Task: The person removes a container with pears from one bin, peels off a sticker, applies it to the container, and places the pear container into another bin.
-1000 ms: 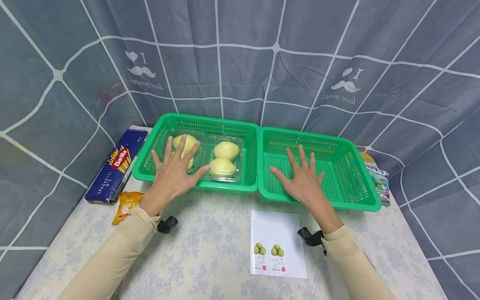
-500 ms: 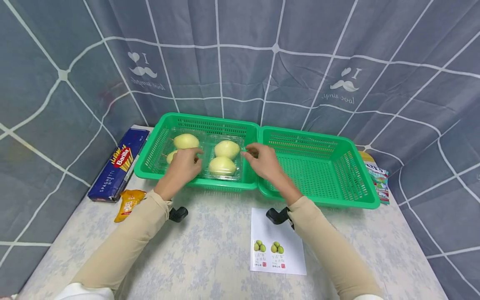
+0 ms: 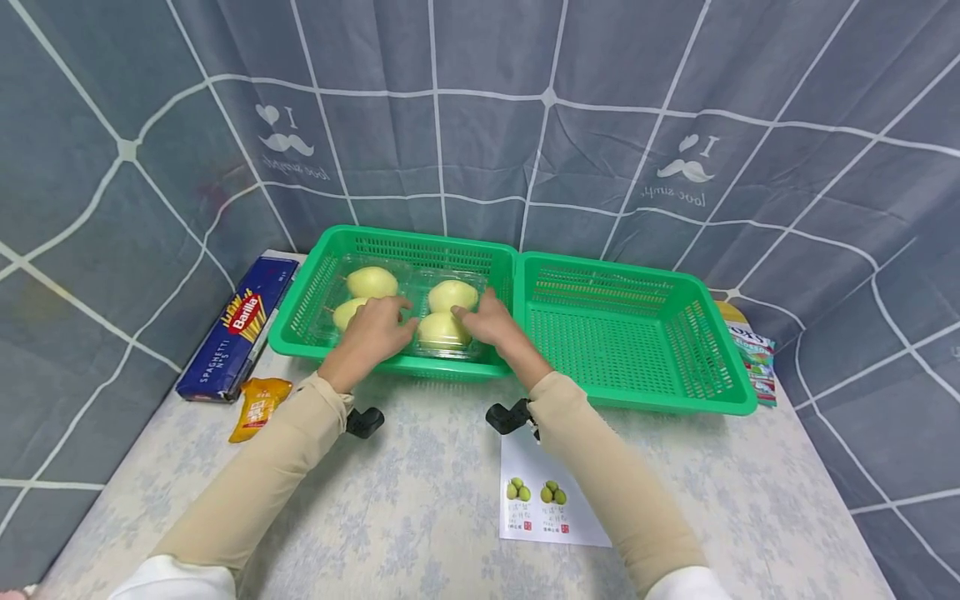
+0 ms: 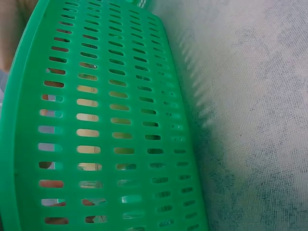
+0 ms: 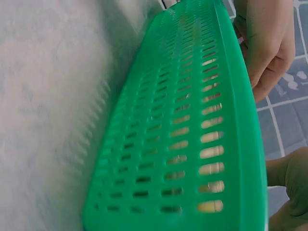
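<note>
Two clear plastic boxes of pale yellow-green pears lie in the left green basket (image 3: pixel 480 372). Over the right-hand box (image 3: pixel 442 348), my right hand (image 3: pixel 497 323) reaches across its right edge, thumb above a pear (image 3: pixel 442 329). My left hand (image 3: pixel 375 329) lies between the boxes with bent fingers, its thumb at the left edge of that box. The left-hand box holds two pears, the front pear (image 3: pixel 347 313) partly behind my left hand. Whether the fingers grip the box is hidden. The right wrist view shows my left hand (image 5: pixel 267 48) behind the basket rim.
The right green basket (image 3: pixel 637 397) adjoins the left one. A blue spaghetti box (image 3: pixel 236 329) and an orange packet (image 3: pixel 260 408) lie left. Colourful packets (image 3: pixel 757 362) are at the right. A white sheet with pear pictures (image 3: pixel 551 517) lies in front, partly under my right forearm.
From wide-spread fingers over both baskets, both hands have come together, fingers bending, at the right-hand pear box. My right hand has moved left out of the right basket.
</note>
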The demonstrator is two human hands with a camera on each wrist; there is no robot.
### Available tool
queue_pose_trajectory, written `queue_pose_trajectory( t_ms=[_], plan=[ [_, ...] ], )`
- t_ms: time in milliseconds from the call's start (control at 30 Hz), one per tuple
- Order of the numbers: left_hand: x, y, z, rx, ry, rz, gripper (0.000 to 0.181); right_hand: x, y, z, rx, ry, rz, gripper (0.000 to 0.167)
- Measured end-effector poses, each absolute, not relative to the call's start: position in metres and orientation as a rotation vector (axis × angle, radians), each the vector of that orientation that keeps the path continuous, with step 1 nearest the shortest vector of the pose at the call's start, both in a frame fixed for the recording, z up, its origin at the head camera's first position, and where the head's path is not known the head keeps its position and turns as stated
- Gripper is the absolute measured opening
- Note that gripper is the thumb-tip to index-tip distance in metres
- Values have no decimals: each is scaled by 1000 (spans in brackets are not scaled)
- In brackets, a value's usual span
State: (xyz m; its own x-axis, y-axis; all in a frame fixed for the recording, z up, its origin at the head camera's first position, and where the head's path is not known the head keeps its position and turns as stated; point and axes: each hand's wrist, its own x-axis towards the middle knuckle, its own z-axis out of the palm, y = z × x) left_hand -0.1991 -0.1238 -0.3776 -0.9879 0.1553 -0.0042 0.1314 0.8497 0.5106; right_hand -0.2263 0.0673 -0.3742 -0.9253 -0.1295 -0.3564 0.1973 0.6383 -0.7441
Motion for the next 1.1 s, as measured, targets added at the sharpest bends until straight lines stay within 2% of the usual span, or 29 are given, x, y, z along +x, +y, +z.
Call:
queue_pose_trajectory(
  t_ms=[300, 700, 1100],
  plan=[
    [-202, -118, -383, 238, 2958, 842, 40, -228, 67, -382, 176, 2409, -1287, 90],
    [-206, -114, -380, 210, 2971, 789, 43, -229, 69, -381, 199, 2342, -1400, 87],
    [-208, -121, -385, 205, 2942, 774, 48, -224, 69, -377, 171, 2346, -1416, 76]
  ],
)
